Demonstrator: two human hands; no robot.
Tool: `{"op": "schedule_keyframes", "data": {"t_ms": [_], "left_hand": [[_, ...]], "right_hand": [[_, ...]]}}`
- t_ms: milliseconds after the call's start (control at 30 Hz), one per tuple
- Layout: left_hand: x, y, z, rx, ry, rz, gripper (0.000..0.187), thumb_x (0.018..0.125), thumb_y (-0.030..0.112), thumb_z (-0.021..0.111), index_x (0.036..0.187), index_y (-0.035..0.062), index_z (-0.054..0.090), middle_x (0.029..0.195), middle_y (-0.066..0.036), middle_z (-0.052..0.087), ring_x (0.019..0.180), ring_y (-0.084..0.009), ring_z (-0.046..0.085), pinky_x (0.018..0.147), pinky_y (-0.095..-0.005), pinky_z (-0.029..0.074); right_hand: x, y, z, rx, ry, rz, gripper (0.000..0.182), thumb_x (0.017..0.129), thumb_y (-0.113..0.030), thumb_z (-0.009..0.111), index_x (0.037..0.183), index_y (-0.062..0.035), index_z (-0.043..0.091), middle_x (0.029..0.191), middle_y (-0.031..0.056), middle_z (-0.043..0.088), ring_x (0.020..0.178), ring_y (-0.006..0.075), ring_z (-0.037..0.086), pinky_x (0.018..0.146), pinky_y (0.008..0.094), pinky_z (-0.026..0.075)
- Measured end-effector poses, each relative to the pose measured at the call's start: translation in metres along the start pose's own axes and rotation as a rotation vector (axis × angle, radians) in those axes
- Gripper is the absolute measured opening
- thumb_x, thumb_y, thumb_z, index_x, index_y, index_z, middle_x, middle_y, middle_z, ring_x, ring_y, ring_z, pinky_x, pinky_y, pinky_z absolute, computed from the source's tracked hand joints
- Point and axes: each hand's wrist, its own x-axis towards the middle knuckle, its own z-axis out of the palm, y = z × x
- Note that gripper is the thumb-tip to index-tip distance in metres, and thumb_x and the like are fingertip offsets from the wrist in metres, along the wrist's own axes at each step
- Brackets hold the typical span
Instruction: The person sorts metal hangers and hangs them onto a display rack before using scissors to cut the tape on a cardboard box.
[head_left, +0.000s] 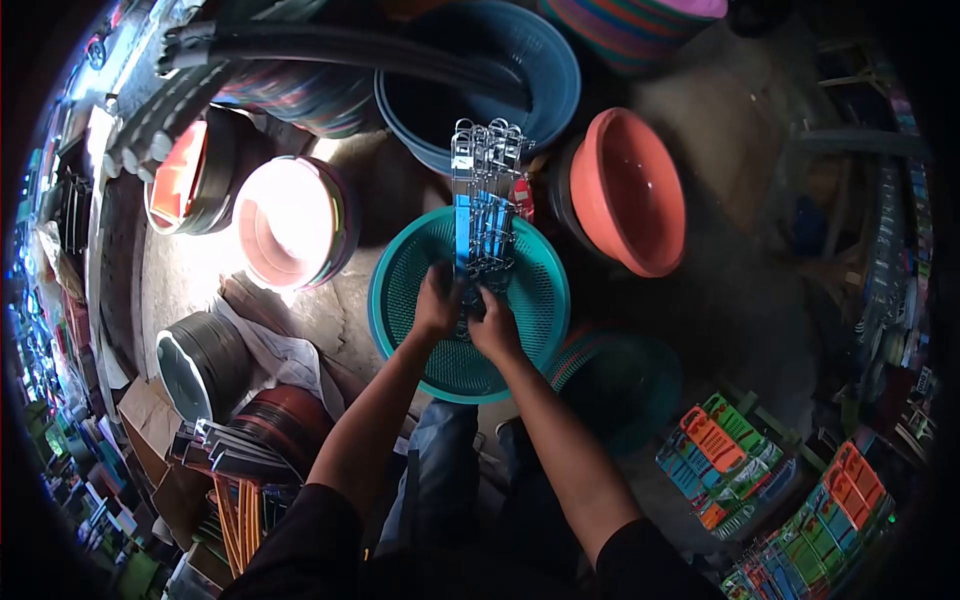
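Note:
A long bundle of shiny metal wire pieces with blue strips (484,205) stands out away from me, over a green perforated plastic basket (395,350). My left hand (437,303) is closed at the near left end of the bundle, its fingers dark and slightly blurred. On the other side, my right hand (495,325) grips the same near end, thumb on top. The exact kind of the wire pieces is too fine to make out. Some small red item (523,198) shows at the bundle's right edge.
Beyond the basket is a large blue-grey tub (420,120). An orange basin (630,195) leans at the right, and stacked pale basins (262,235) stand at the left. Packaged goods in colored cards (715,440) lie lower right. A cardboard box (150,425) sits lower left.

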Motion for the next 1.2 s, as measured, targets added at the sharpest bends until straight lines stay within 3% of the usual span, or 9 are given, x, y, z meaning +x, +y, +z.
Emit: {"op": "schedule_keyframes", "data": {"t_ms": [100, 167, 267, 333, 533, 767, 1000, 1100, 1200], "left_hand": [[0.026, 0.012, 0.01, 0.064, 0.081, 0.07, 0.053, 0.087, 0.018, 0.066, 0.128, -0.0052, 0.044, 0.116, -0.024, 0.057, 0.109, -0.0357, 0.057, 0.096, -0.0408, 0.045], [0.032, 0.018, 0.012, 0.066, 0.107, 0.129, 0.055, 0.084, 0.018, 0.068, 0.128, -0.0051, 0.043, 0.117, -0.025, 0.056, 0.11, -0.0388, 0.055, 0.098, -0.0423, 0.043], [0.036, 0.024, 0.014, 0.088, 0.125, 0.048, 0.059, 0.08, 0.019, 0.071, 0.127, -0.0044, 0.043, 0.117, -0.024, 0.055, 0.108, -0.0392, 0.055, 0.096, -0.0427, 0.044], [0.039, 0.025, 0.019, 0.061, 0.197, -0.039, 0.059, 0.077, 0.02, 0.075, 0.122, -0.0048, 0.048, 0.115, -0.023, 0.058, 0.106, -0.0334, 0.058, 0.094, -0.0402, 0.046], [0.046, 0.029, 0.013, 0.103, 0.157, -0.152, 0.049, 0.073, 0.023, 0.076, 0.106, -0.0085, 0.058, 0.103, -0.025, 0.064, 0.097, -0.0372, 0.063, 0.089, -0.0416, 0.049], [0.04, 0.038, 0.004, 0.057, 0.165, -0.124, 0.04, 0.076, 0.023, 0.074, 0.098, -0.0066, 0.059, 0.086, -0.022, 0.067, 0.082, -0.0351, 0.067, 0.077, -0.0407, 0.052], [0.039, 0.036, -0.004, 0.085, 0.205, -0.156, 0.034, 0.08, 0.021, 0.071, 0.094, -0.0056, 0.056, 0.085, -0.023, 0.065, 0.081, -0.0358, 0.067, 0.072, -0.0416, 0.051], [0.042, 0.022, -0.002, 0.056, 0.205, -0.033, 0.034, 0.083, 0.022, 0.071, 0.094, -0.0042, 0.053, 0.085, -0.021, 0.065, 0.076, -0.0343, 0.065, 0.07, -0.0408, 0.05], [0.042, 0.02, -0.003, 0.061, 0.086, -0.034, 0.033, 0.085, 0.022, 0.071, 0.098, -0.0022, 0.052, 0.084, -0.018, 0.064, 0.071, -0.0281, 0.062, 0.067, -0.0385, 0.049]], "right_hand": [[0.013, -0.013, 0.0, 0.059, 0.004, 0.027, 0.037, 0.082, -0.013, 0.066, 0.116, -0.0019, 0.055, 0.111, 0.0241, 0.063, 0.101, 0.0436, 0.061, 0.084, 0.0486, 0.049], [0.016, -0.016, 0.001, 0.067, 0.002, 0.074, 0.036, 0.083, -0.012, 0.065, 0.116, -0.0011, 0.056, 0.111, 0.0245, 0.063, 0.104, 0.0413, 0.061, 0.085, 0.0469, 0.049], [0.015, -0.01, 0.007, 0.101, 0.014, 0.112, 0.035, 0.084, -0.01, 0.064, 0.117, -0.0009, 0.055, 0.111, 0.0243, 0.063, 0.105, 0.039, 0.062, 0.086, 0.045, 0.049], [0.014, -0.006, 0.011, 0.126, 0.031, 0.112, 0.035, 0.085, -0.01, 0.063, 0.118, -0.0014, 0.054, 0.111, 0.0238, 0.064, 0.103, 0.0389, 0.063, 0.084, 0.0448, 0.05], [0.012, 0.004, 0.013, 0.198, 0.027, 0.069, 0.037, 0.085, -0.01, 0.063, 0.119, -0.0028, 0.051, 0.107, 0.023, 0.064, 0.096, 0.0423, 0.063, 0.079, 0.0493, 0.05], [0.005, 0.0, 0.015, 0.147, 0.039, 0.082, 0.038, 0.085, -0.011, 0.063, 0.121, -0.004, 0.051, 0.101, 0.021, 0.064, 0.085, 0.038, 0.064, 0.073, 0.0463, 0.05], [0.003, -0.002, 0.019, 0.169, 0.054, 0.106, 0.035, 0.085, -0.012, 0.062, 0.117, -0.0024, 0.053, 0.098, 0.0197, 0.063, 0.08, 0.035, 0.063, 0.07, 0.0448, 0.049], [0.003, -0.001, 0.02, 0.166, 0.075, 0.044, 0.035, 0.085, -0.012, 0.062, 0.117, -0.0018, 0.053, 0.099, 0.0197, 0.063, 0.082, 0.0361, 0.063, 0.072, 0.0452, 0.049], [0.002, 0.0, 0.019, 0.182, 0.016, 0.118, 0.034, 0.085, -0.012, 0.061, 0.117, -0.001, 0.053, 0.101, 0.0206, 0.062, 0.085, 0.0376, 0.063, 0.074, 0.0452, 0.049]]}}
